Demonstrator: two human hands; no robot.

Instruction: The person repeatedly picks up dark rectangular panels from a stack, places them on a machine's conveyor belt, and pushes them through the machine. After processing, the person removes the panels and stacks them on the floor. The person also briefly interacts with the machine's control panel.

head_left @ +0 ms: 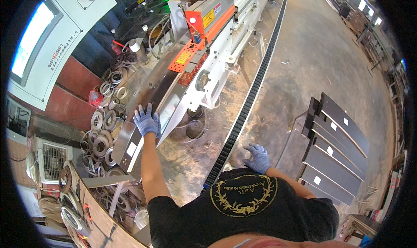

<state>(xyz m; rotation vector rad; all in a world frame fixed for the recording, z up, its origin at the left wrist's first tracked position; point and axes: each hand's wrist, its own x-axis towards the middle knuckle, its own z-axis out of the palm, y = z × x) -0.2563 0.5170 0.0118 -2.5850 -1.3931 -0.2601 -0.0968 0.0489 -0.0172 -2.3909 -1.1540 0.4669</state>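
My left hand (147,121), in a grey-blue knit glove, lies flat with fingers spread on a long dark panel (164,86). A white label (131,149) sits on the panel's near end, and a pale edge runs along its right side. The panel rests on the metal table (145,88) of a white and orange machine, its far end close to the perforated orange guard (182,56). My right hand (258,158), gloved alike, hangs beside my body over the floor. Its fingers are apart and hold nothing.
A black roller track (248,103) runs along the floor right of the machine. Dark labelled panels (336,150) lie stacked at the right. Rolls of edge banding (103,144) are heaped left of the table. A control cabinet (65,35) with a screen stands at upper left.
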